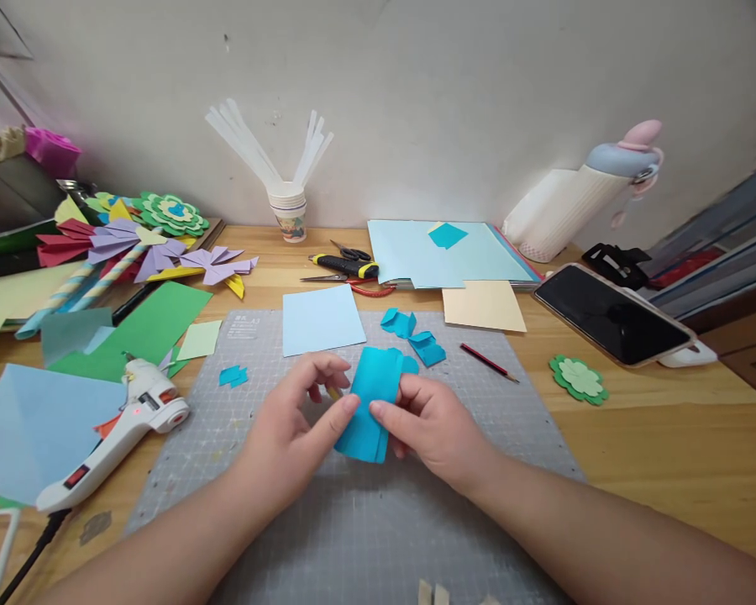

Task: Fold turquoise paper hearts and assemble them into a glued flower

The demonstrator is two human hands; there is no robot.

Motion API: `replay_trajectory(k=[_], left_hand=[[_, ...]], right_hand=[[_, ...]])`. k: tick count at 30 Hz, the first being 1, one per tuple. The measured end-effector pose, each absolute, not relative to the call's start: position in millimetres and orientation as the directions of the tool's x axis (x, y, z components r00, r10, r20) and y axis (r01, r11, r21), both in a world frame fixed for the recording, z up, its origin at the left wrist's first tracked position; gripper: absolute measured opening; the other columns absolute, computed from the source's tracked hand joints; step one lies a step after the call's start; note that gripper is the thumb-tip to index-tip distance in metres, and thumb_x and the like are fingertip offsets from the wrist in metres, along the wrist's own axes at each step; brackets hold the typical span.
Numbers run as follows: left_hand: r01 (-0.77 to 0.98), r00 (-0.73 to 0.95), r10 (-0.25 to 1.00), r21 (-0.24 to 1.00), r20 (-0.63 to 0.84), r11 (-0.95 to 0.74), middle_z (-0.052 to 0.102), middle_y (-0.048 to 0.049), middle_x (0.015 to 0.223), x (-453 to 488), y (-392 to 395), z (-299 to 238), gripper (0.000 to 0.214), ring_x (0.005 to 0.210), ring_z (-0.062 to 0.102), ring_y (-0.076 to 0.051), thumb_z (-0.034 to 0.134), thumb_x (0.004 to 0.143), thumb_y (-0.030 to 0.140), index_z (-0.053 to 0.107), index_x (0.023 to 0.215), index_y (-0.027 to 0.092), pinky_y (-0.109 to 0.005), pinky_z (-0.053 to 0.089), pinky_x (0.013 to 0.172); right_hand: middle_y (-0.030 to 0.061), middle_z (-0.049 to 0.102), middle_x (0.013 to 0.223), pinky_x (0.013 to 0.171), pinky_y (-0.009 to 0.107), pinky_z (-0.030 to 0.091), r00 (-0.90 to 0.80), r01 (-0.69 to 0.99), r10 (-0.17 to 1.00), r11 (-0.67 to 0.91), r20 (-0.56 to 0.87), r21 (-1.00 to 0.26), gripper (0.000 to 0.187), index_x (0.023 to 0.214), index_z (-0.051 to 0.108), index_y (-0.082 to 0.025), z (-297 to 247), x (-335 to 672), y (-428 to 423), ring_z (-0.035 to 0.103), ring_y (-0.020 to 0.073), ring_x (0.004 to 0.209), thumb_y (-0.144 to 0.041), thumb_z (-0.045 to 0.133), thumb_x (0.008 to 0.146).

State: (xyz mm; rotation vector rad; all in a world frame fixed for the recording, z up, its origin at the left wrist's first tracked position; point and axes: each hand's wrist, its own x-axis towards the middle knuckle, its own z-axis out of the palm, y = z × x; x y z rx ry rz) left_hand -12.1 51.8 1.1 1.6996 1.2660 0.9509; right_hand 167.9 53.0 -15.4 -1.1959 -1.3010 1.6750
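Both my hands hold a folded turquoise paper piece point(371, 403) just above the grey cutting mat point(353, 521). My left hand point(296, 420) pinches its left edge with thumb and forefinger. From the right side, my right hand point(432, 424) grips it with fingers curled round. Small turquoise folded scraps point(416, 336) lie just beyond on the mat, another turquoise scrap point(233, 376) to the left. A pale blue square sheet point(321, 319) lies at the mat's far edge.
A white glue gun point(126, 420) lies left of the mat beside green and blue sheets. Scissors point(349, 265), a red pencil point(488, 363), a tan sheet point(484, 304), a phone point(611, 315), a green paper flower point(578, 378), a paper cup point(288, 210) and paper flowers point(164, 218) ring the wooden desk.
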Motion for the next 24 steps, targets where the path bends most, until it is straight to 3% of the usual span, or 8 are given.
replay_trajectory(k=[4, 7, 11, 15, 18, 24], left_hand=[[0.324, 0.307, 0.951, 0.934, 0.047, -0.151, 0.057, -0.0029, 0.094, -6.6, 46.9, 2.4, 0.033, 0.087, 0.052, -0.018, 0.061, 0.081, 0.032, 0.052, 0.112, 0.023, -0.031, 0.042, 0.080], [0.244, 0.273, 0.961, 0.969, -0.044, -0.025, 0.058, -0.0028, 0.089, -6.2, 47.7, 2.0, 0.032, 0.084, 0.054, -0.018, 0.059, 0.082, 0.030, 0.051, 0.111, 0.022, -0.032, 0.044, 0.077], [0.093, 0.270, 0.958, 0.993, -0.100, 0.078, 0.061, -0.0039, 0.090, -9.4, 52.6, 1.0, 0.032, 0.085, 0.058, -0.018, 0.055, 0.086, 0.032, 0.047, 0.114, 0.021, -0.032, 0.046, 0.079], [0.134, 0.342, 0.935, 0.990, -0.093, 0.049, 0.063, -0.0057, 0.096, -8.5, 49.9, 3.6, 0.045, 0.092, 0.058, -0.021, 0.067, 0.077, 0.032, 0.049, 0.117, 0.022, -0.033, 0.046, 0.084], [0.167, 0.339, 0.937, 0.985, -0.085, 0.029, 0.063, -0.0052, 0.097, -6.8, 45.0, 7.0, 0.041, 0.094, 0.058, -0.021, 0.067, 0.076, 0.026, 0.053, 0.115, 0.023, -0.032, 0.047, 0.084], [0.030, 0.198, 0.972, 0.992, -0.124, 0.120, 0.066, -0.0032, 0.088, -9.8, 47.8, 8.4, 0.036, 0.074, 0.060, -0.015, 0.057, 0.086, 0.026, 0.047, 0.121, 0.023, -0.023, 0.047, 0.060]], right_hand=[[-0.0047, 0.042, 0.056, 0.048, 0.023, 0.030, -0.424, 0.132, 0.895, -0.088, -0.136, -0.987, 0.036, 0.060, 0.046, -0.019, -19.0, 167.5, 49.4, 0.038, 0.0091, 0.052, -0.043, 0.066, 0.077], [-0.0033, 0.045, 0.060, 0.051, 0.024, 0.032, -0.490, 0.181, 0.868, 0.013, -0.079, -0.983, 0.034, 0.059, 0.048, -0.018, -19.9, 168.8, 47.6, 0.040, 0.0103, 0.056, -0.040, 0.066, 0.078], [-0.0025, 0.049, 0.060, 0.051, 0.024, 0.035, -0.476, 0.175, 0.873, -0.029, -0.110, -0.984, 0.031, 0.063, 0.052, -0.019, -19.3, 169.8, 48.2, 0.044, 0.0113, 0.055, -0.042, 0.067, 0.077], [-0.0024, 0.051, 0.058, 0.048, 0.023, 0.036, -0.491, 0.123, 0.864, -0.057, -0.110, -0.991, 0.032, 0.061, 0.056, -0.019, -17.9, 170.2, 48.8, 0.047, 0.0106, 0.052, -0.044, 0.068, 0.076], [-0.0032, 0.052, 0.052, 0.045, 0.022, 0.037, -0.496, 0.092, 0.859, -0.093, -0.127, -0.991, 0.034, 0.057, 0.055, -0.018, -16.7, 170.7, 47.3, 0.048, 0.0097, 0.046, -0.044, 0.071, 0.073], [-0.0046, 0.052, 0.052, 0.044, 0.021, 0.040, -0.406, -0.089, 0.896, -0.234, -0.179, -0.968, 0.030, 0.066, 0.052, -0.018, -11.9, 170.4, 47.7, 0.049, 0.0089, 0.045, -0.042, 0.066, 0.078]])
